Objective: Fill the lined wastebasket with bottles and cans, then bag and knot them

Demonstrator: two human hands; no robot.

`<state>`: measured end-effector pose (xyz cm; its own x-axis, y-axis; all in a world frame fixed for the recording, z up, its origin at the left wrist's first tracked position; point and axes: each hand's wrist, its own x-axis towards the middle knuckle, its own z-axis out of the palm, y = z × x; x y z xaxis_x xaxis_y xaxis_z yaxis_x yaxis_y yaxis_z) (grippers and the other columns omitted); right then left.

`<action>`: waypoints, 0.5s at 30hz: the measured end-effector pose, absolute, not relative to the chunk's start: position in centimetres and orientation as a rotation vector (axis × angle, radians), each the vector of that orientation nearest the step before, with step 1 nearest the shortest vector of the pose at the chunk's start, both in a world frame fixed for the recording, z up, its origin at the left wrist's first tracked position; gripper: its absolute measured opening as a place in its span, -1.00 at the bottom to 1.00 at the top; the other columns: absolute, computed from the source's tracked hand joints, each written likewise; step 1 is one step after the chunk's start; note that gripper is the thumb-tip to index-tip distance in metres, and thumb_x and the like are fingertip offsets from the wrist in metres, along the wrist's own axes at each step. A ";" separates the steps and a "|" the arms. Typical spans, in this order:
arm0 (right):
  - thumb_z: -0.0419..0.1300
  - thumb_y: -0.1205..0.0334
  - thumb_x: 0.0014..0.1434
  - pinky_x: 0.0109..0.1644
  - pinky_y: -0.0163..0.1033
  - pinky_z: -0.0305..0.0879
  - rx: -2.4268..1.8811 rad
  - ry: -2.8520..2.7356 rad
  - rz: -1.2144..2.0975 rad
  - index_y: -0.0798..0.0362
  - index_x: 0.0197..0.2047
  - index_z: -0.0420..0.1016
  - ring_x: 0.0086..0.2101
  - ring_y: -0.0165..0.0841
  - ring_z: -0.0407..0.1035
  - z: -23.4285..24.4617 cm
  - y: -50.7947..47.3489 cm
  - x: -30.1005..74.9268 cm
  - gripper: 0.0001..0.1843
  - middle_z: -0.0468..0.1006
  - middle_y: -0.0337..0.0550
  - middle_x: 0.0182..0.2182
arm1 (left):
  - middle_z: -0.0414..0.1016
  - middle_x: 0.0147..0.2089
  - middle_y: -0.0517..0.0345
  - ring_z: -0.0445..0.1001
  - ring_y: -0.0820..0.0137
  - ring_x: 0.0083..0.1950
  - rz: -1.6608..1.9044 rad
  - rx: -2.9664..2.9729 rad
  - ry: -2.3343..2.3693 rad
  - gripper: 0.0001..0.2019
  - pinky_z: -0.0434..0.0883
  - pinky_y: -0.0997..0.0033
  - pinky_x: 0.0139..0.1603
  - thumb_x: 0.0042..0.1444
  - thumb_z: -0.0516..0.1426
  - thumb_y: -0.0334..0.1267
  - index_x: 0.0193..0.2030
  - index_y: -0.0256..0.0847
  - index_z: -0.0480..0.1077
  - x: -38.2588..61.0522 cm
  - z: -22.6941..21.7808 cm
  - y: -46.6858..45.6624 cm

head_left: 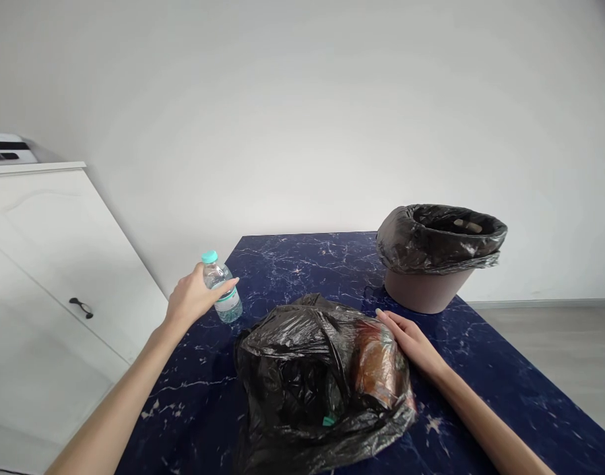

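Observation:
At the left edge of the table, my left hand (196,295) is wrapped round a clear water bottle (225,300) with a turquoise cap, which stands almost upright. A black plastic bag (302,336) lies in front of me, its mouth open toward me. Through its thin side shows an orange-brown rounded item (376,366) whose kind I cannot make out. Inside the mouth a small green piece (328,420) is visible. My right hand (408,336) rests against the bag's right side with fingers extended; part of it is behind the plastic.
A grey-brown bin (425,290) lined with a black bag (406,244) stands at the table's back right. The dark blue marble-patterned table (292,264) has a white cabinet (59,277) to its left and a white wall (302,119) behind.

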<state>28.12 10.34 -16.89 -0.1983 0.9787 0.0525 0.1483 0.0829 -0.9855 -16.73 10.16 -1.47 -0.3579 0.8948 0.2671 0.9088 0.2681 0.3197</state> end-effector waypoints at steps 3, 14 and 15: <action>0.18 -0.49 0.27 -0.19 -0.20 0.22 -1.174 -1.504 1.217 -0.02 -0.37 0.38 -0.34 -0.30 0.21 -16.9 10.3 28.1 -0.35 0.35 -0.28 -0.43 | 0.62 0.17 -0.31 0.61 -0.27 0.14 -0.627 -1.690 -2.481 -0.17 0.52 0.01 -0.05 0.12 0.14 0.49 0.23 -0.20 0.35 -17.4 -1.4 10.9; 0.18 -0.47 0.31 -0.19 -0.20 0.25 -1.183 -1.509 1.200 -0.01 -0.33 0.44 -0.35 -0.30 0.24 -17.0 10.4 28.3 -0.36 0.39 -0.27 -0.43 | 0.28 0.35 -0.40 0.56 -0.09 0.15 -0.925 -1.548 -2.138 -0.35 0.52 0.07 -0.05 0.44 -0.08 0.24 0.38 -0.28 0.13 -15.0 -1.0 5.0; 0.18 -0.47 0.30 -0.19 -0.19 0.26 -1.185 -1.507 1.196 -0.01 -0.32 0.46 -0.34 -0.30 0.25 -17.1 10.5 28.3 -0.36 0.41 -0.26 -0.43 | 0.36 0.23 -0.31 0.59 0.05 -0.01 -1.058 -1.546 -1.984 -0.46 0.51 0.14 -0.14 0.44 -0.05 0.17 0.27 -0.24 0.22 -14.5 -1.1 3.6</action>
<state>28.32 10.45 -17.06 -0.1854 0.9808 0.0610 0.1631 0.0919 -0.9823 -14.51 3.61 -1.14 -0.3011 0.6334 0.7128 0.9449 0.0972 0.3127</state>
